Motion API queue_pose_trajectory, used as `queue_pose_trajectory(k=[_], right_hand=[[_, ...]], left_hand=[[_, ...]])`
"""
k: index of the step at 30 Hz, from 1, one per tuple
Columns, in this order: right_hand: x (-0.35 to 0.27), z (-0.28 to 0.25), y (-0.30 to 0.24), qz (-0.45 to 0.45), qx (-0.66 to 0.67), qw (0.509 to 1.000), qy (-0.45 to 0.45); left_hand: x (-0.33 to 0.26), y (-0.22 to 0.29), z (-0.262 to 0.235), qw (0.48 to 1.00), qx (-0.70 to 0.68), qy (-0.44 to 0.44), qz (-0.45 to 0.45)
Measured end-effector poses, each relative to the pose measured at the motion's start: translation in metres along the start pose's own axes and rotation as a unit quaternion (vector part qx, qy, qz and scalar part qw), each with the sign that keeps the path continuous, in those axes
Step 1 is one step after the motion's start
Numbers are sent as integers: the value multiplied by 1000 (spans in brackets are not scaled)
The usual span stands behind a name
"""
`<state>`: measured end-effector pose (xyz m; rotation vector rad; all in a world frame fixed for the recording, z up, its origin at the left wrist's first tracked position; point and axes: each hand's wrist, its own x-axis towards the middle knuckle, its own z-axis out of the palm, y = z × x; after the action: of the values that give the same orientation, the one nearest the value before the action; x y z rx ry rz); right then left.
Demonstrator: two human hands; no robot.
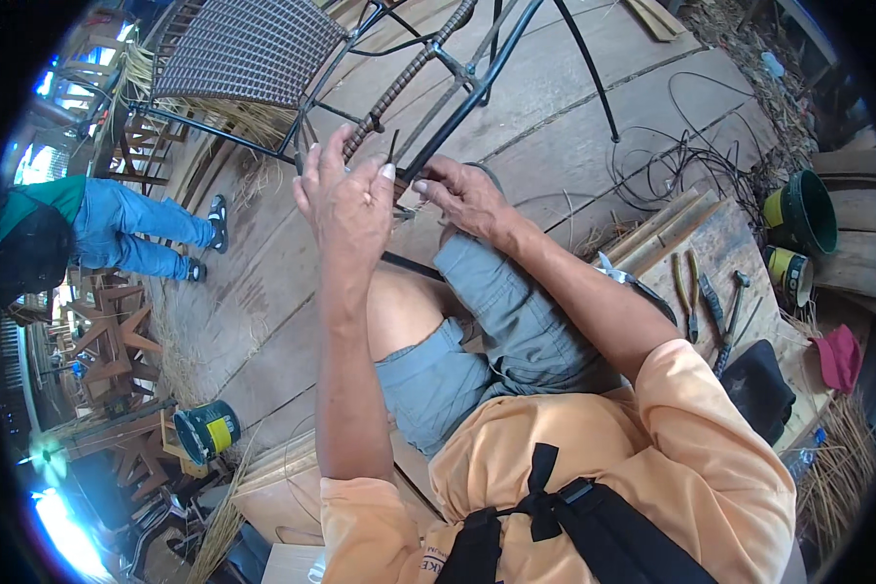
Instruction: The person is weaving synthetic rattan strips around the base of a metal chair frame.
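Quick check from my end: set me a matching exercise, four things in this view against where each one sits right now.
Things:
1. left hand
2. right hand
3. pliers
4. green can

Places:
A. on the floor at lower left
B. on the wooden board at right
C. raised at the black frame, fingers pinching a dark strand
D. gripping the frame bar just right of the other hand

Pairs: 1-C, 2-D, 3-B, 4-A
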<state>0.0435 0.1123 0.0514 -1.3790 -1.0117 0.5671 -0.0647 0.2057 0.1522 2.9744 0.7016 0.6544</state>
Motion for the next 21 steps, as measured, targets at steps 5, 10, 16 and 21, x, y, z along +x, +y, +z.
queue_pose_trajectory(k=[5, 10, 16, 21], right_hand=[[14, 10, 7, -150, -109, 976, 114], [35, 20, 10, -183, -128, 969, 108], [42, 18, -12, 124, 233, 962, -75], [38, 4, -45, 214, 261, 936, -99]], left_hand=[[15, -15, -5, 1000, -27, -15, -3], [24, -29, -6, 999, -42, -1, 20], [31, -43, -5, 997, -40, 28, 54], [31, -44, -8, 997, -39, 35, 48]])
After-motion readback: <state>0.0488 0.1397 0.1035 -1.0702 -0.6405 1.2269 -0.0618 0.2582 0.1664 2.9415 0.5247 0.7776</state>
